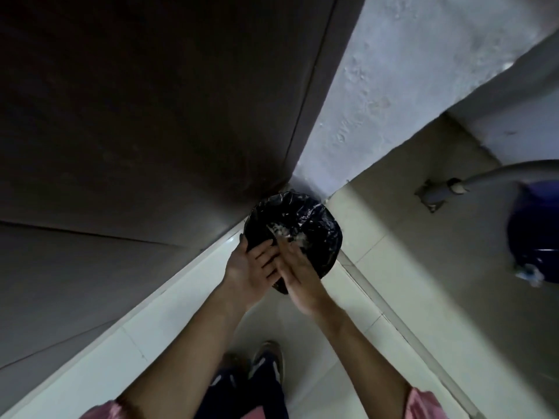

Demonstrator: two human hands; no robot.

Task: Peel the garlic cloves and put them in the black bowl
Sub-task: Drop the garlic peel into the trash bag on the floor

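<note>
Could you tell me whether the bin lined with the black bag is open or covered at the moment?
Open: the bin shows no lid, and pale scraps lie inside on the black liner, with both hands over its mouth.

place: utility corner of a home, likely by a washing area | shown by: pale tiled floor [360,237], rough whitewashed wall [378,86], dark door [151,101], black-lined bin [314,225] set in the corner, grey hose [496,173] (blue tub [535,234] seen beside it)
</note>
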